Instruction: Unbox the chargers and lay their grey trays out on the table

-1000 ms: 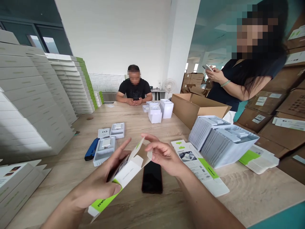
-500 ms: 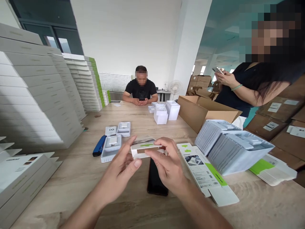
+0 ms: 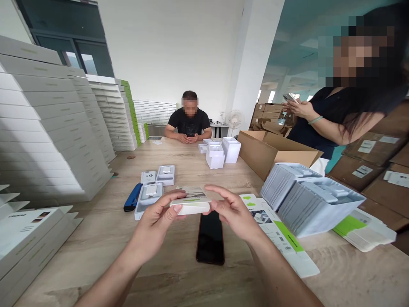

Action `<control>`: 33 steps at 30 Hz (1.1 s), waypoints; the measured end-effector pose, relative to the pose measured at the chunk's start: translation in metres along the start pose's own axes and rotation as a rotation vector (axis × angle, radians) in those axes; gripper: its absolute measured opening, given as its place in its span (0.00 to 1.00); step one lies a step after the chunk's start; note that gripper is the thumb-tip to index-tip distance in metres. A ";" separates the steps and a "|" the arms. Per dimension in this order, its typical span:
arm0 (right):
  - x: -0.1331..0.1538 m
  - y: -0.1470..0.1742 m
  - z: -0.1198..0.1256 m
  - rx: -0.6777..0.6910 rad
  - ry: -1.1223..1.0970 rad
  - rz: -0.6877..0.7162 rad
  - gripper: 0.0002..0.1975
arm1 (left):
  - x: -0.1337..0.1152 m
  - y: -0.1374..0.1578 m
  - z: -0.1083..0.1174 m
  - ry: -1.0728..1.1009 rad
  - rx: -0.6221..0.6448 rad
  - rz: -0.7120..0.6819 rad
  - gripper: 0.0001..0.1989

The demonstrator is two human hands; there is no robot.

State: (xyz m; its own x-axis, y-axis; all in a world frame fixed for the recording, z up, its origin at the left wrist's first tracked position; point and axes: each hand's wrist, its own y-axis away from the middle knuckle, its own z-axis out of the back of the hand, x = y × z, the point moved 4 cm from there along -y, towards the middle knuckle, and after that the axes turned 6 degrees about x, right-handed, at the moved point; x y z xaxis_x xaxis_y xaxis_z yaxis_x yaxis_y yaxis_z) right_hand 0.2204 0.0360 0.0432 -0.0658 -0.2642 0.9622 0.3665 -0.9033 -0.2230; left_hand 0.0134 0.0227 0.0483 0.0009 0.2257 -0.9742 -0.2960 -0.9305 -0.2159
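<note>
A small white carton (image 3: 190, 207) with green print on top is held level between my hands, its near end panel closed. My left hand (image 3: 156, 221) grips its left side, thumb on the near edge and fingers behind. At the right end, my right hand (image 3: 231, 213) has its thumb against the near corner and its index finger stretched along the top. Below lies a black phone (image 3: 210, 243), screen up. A flattened printed carton (image 3: 292, 243) lies beside my right hand, partly covered by it. Moulded trays (image 3: 149, 198) with white pieces in them lie beyond my left hand.
A blue tool (image 3: 132, 198) lies beside the trays. Stacked grey trays (image 3: 322, 209) and an open cardboard box (image 3: 262, 153) stand at right. White boxes (image 3: 60, 128) are piled high at left. One person (image 3: 188, 121) sits opposite; another (image 3: 313, 115) stands at right.
The carton's near end was open and now is closed by its panel. My right fingers have moved from that opening to the right end. The carton has come slightly lower.
</note>
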 end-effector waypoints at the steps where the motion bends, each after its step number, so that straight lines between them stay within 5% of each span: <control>1: -0.002 -0.001 -0.001 0.038 -0.020 -0.034 0.18 | 0.000 0.000 -0.001 0.011 0.005 0.012 0.18; 8: 0.004 -0.003 -0.009 0.058 -0.104 0.059 0.15 | 0.001 -0.002 0.003 0.045 -0.020 0.025 0.17; 14: -0.001 -0.005 -0.020 -0.055 -0.073 0.115 0.12 | 0.005 -0.001 0.005 0.061 -0.100 0.028 0.16; 19: 0.003 -0.002 -0.027 -0.020 0.126 0.232 0.19 | 0.006 -0.003 0.007 0.171 -0.174 0.040 0.16; 24: 0.006 0.006 -0.020 -0.173 0.309 0.337 0.28 | 0.000 0.000 0.012 0.227 0.017 0.042 0.21; 29: 0.004 0.008 -0.007 -0.346 0.054 0.270 0.26 | -0.009 0.007 0.032 -0.457 0.003 -0.173 0.22; 33: -0.005 -0.001 -0.008 -0.286 -0.236 0.080 0.18 | -0.015 0.011 0.017 -1.012 0.022 -0.495 0.34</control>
State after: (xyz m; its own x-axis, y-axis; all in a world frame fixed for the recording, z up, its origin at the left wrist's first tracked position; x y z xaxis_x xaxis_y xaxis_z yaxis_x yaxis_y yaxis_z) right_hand 0.2124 0.0357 0.0374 0.1802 -0.2826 0.9422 0.0862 -0.9496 -0.3013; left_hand -0.0062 0.0136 0.0620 -0.6490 0.7083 -0.2777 -0.4948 -0.6703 -0.5531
